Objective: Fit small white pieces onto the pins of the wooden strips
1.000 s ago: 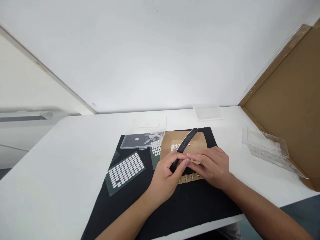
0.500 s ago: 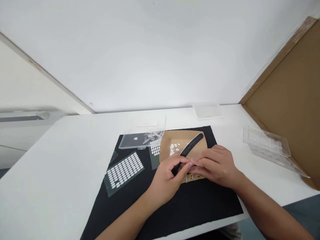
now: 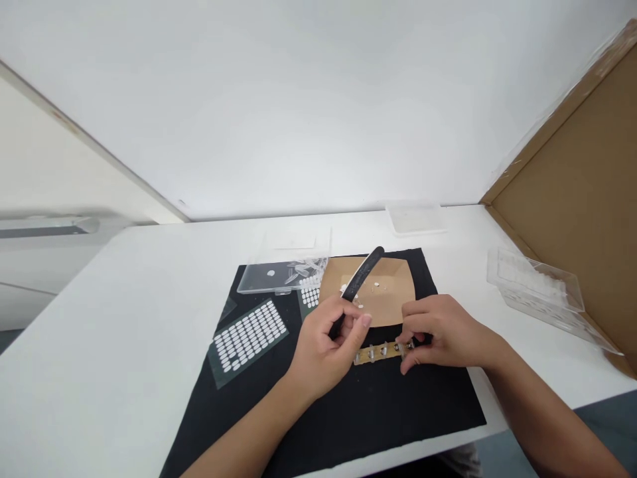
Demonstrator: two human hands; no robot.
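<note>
My left hand [image 3: 328, 338] is closed round the lower end of a long black nail file [image 3: 361, 279], which points up and away over a brown paper tray [image 3: 393, 292] with small white pieces in it. My right hand [image 3: 440, 332] rests at the right end of a brown strip [image 3: 381, 352] that carries several small clear pieces. Its fingertips pinch at the strip's right end; what they hold is too small to name. Both hands work over a black mat [image 3: 348, 411].
Green sheets of white oval stickers [image 3: 247, 336] lie left of the hands, with a clear flat box [image 3: 279, 275] behind. A clear plastic case [image 3: 537, 289] and a cardboard panel [image 3: 582, 199] stand at the right. A clear lid [image 3: 415, 218] sits at the back of the white table [image 3: 124, 318].
My hands were together at the file; now the right hand has dropped to the strip's right end and the left hand has tilted the file up and to the left.
</note>
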